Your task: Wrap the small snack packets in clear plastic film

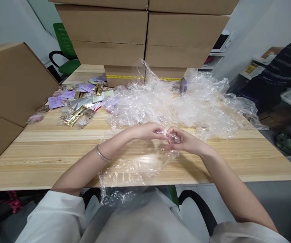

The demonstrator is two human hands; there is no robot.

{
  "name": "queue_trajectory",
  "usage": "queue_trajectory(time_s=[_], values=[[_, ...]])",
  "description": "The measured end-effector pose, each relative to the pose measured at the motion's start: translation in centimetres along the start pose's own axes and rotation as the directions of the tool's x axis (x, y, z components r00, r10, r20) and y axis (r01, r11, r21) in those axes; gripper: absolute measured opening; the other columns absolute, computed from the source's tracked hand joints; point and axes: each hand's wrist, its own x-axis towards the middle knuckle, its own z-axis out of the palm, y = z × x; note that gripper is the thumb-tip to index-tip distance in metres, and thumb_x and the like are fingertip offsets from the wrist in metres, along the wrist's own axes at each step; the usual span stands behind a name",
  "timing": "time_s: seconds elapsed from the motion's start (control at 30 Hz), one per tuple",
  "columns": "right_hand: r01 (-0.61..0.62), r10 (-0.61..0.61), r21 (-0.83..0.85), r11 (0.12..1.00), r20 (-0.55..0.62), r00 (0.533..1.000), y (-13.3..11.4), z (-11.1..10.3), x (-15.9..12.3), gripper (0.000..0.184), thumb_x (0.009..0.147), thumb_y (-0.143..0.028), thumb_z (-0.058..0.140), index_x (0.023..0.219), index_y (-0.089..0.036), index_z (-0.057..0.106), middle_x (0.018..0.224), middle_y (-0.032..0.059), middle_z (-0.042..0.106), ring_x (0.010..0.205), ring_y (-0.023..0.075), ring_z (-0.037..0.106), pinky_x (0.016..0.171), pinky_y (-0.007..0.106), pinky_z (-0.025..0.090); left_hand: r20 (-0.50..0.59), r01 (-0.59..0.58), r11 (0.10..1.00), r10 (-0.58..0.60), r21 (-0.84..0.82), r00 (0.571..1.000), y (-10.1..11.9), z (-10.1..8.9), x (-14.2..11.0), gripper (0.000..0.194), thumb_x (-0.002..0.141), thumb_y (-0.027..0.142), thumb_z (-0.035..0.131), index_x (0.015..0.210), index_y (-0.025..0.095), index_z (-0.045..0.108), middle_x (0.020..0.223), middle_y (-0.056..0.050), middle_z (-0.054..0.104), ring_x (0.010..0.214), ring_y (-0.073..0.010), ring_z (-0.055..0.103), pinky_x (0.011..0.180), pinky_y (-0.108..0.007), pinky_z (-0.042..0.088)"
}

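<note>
My left hand (149, 131) and my right hand (183, 139) meet over the middle of the wooden table (46, 152). Both are closed, pinching the top of a sheet of clear bubble wrap (132, 168) that hangs down over the table's front edge toward my lap. A small wrapped item (173, 137) sits between the fingertips; I cannot make out what it is. A silver bracelet (102, 154) is on my left wrist.
A large heap of clear bubble wrap (186, 101) lies behind my hands. Several small purple, gold and silver packets (82, 101) are scattered at the back left. Cardboard boxes (145, 33) stand stacked at the back and another box (11, 87) at left. A person in dark striped clothes (282, 71) is at right.
</note>
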Motion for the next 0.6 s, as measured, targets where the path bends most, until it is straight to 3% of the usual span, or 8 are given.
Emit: queue_trajectory(time_s=[0.1,0.23,0.33,0.4,0.47,0.5,0.57,0.6], values=[[-0.105,0.106,0.012,0.994,-0.077,0.991,1.7,-1.2,-2.0,0.038,0.070,-0.046,0.078,0.094,-0.024,0.058,0.087,0.0034,0.065,0.077,0.0213,0.063,0.068,0.036,0.052,-0.086,-0.029,0.996,0.021,-0.084,0.996,-0.7,-0.7,-0.4,0.040,0.090,0.043,0.059,0.063,0.021,0.040,0.062,0.004,0.038,0.054,-0.0112,0.036,0.053,-0.029,0.027],[-0.227,0.226,-0.027,0.974,-0.010,0.974,5.0,-3.0,-5.4,0.032,0.079,-0.051,0.069,0.070,-0.025,0.053,0.065,-0.0008,0.055,0.059,0.0159,0.053,0.060,0.034,0.049,-0.289,-0.030,0.981,-0.027,-0.192,0.957,-1.3,-1.7,-2.0,0.034,0.088,0.043,0.064,0.067,0.021,0.048,0.060,0.005,0.037,0.053,-0.0106,0.035,0.052,-0.028,0.025],[-0.236,0.248,-0.097,0.967,0.134,0.959,6.7,-4.0,-7.7,0.030,0.082,-0.051,0.068,0.073,-0.025,0.056,0.070,-0.0004,0.057,0.061,0.0162,0.053,0.060,0.034,0.049,-0.365,-0.030,0.977,-0.051,-0.212,0.930,-1.5,-2.5,-2.6,0.029,0.087,0.043,0.065,0.072,0.021,0.057,0.062,0.004,0.048,0.057,-0.0113,0.045,0.057,-0.028,0.034],[-0.217,0.234,-0.137,0.967,0.129,0.964,6.7,-4.3,-8.6,0.027,0.083,-0.052,0.067,0.088,-0.026,0.063,0.086,0.0040,0.065,0.075,0.0209,0.061,0.069,0.038,0.053,-0.345,-0.041,0.977,-0.034,-0.207,0.938,-1.3,-2.7,-2.3,0.027,0.089,0.045,0.062,0.079,0.020,0.064,0.076,-0.001,0.063,0.072,-0.0141,0.058,0.068,-0.030,0.043],[-0.175,0.160,-0.166,0.970,-0.097,0.982,5.9,-4.1,-8.7,0.034,0.087,-0.053,0.063,0.109,-0.027,0.063,0.111,0.0092,0.066,0.098,0.0275,0.063,0.084,0.046,0.054,-0.241,-0.034,0.981,-0.014,-0.193,0.970,-0.9,-2.3,-1.5,0.029,0.094,0.045,0.055,0.089,0.021,0.070,0.096,-0.005,0.071,0.089,-0.0167,0.063,0.081,-0.032,0.047],[-0.135,0.081,-0.195,0.971,-0.264,0.961,5.2,-3.8,-8.3,0.040,0.088,-0.053,0.061,0.120,-0.029,0.059,0.123,0.0108,0.062,0.110,0.0304,0.061,0.091,0.050,0.051,-0.172,-0.030,0.984,0.000,-0.174,0.985,-0.7,-1.8,-0.9,0.030,0.096,0.044,0.051,0.095,0.021,0.071,0.103,-0.006,0.071,0.094,-0.0175,0.064,0.084,-0.033,0.047],[-0.024,-0.147,-0.318,0.948,-0.503,0.852,3.7,-2.5,-6.8,0.055,0.089,-0.053,0.060,0.137,-0.032,0.046,0.143,0.0113,0.049,0.129,0.0344,0.049,0.103,0.055,0.044,-0.065,-0.061,0.993,0.055,-0.104,0.996,-0.3,-0.7,0.4,0.031,0.098,0.041,0.047,0.104,0.021,0.070,0.111,-0.008,0.070,0.099,-0.0185,0.064,0.087,-0.034,0.048],[0.041,-0.265,-0.398,0.917,-0.527,0.808,3.1,-1.7,-5.8,0.064,0.087,-0.053,0.062,0.143,-0.033,0.038,0.148,0.0111,0.043,0.134,0.0356,0.043,0.106,0.057,0.041,-0.050,-0.095,0.994,0.092,-0.059,0.995,-0.1,0.0,0.9,0.030,0.099,0.038,0.047,0.107,0.020,0.069,0.114,-0.009,0.068,0.102,-0.0190,0.063,0.089,-0.034,0.048]])
